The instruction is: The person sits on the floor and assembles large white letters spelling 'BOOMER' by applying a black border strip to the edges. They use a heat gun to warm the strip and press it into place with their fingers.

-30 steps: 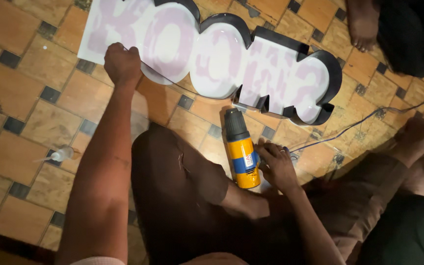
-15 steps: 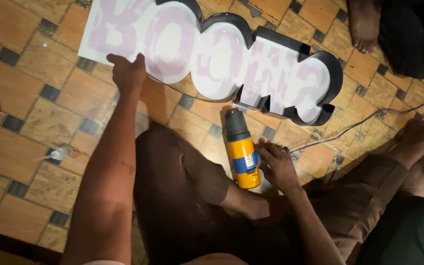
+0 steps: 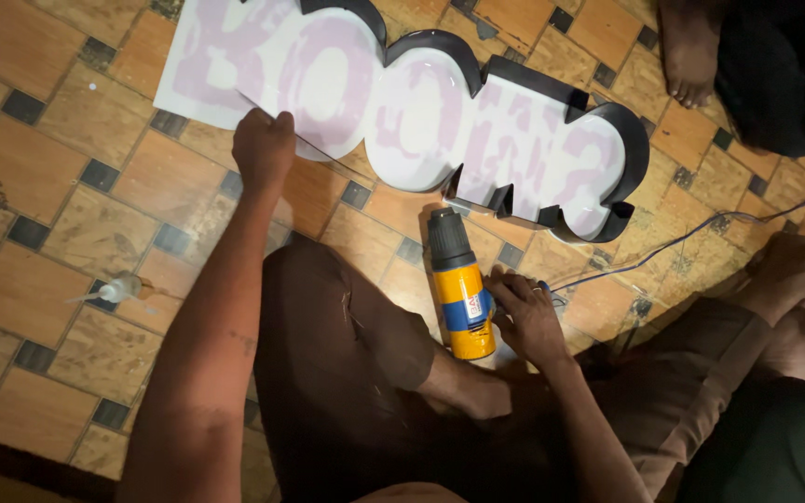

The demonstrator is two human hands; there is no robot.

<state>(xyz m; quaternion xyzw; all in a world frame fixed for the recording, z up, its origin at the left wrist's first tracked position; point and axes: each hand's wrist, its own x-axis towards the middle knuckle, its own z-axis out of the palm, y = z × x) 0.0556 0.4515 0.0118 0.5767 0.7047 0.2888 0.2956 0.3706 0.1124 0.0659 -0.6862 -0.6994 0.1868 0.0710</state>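
A large channel-letter sign (image 3: 552,149) with black side walls and a white, pink-smeared face lies on the tiled floor. A thin white sheet (image 3: 207,65) covers its left end. My left hand (image 3: 263,149) reaches forward and pinches the lower edge of that sheet. A yellow power tool (image 3: 461,293) with a blue band and a black nose lies on the floor in front of my knee, nose toward the sign. My right hand (image 3: 525,317) is curled against its right side, where the grip is hidden.
A small clear bottle (image 3: 118,289) lies on the tiles at the left. Thin cables (image 3: 682,240) run from the sign to the right. Another person's bare foot (image 3: 687,56) and dark clothing are at the top right. More bare feet (image 3: 794,279) rest at the right edge.
My left hand has slid a little to the right and nearer to me along the sheet's lower edge. The right hand and the yellow tool have stayed put.
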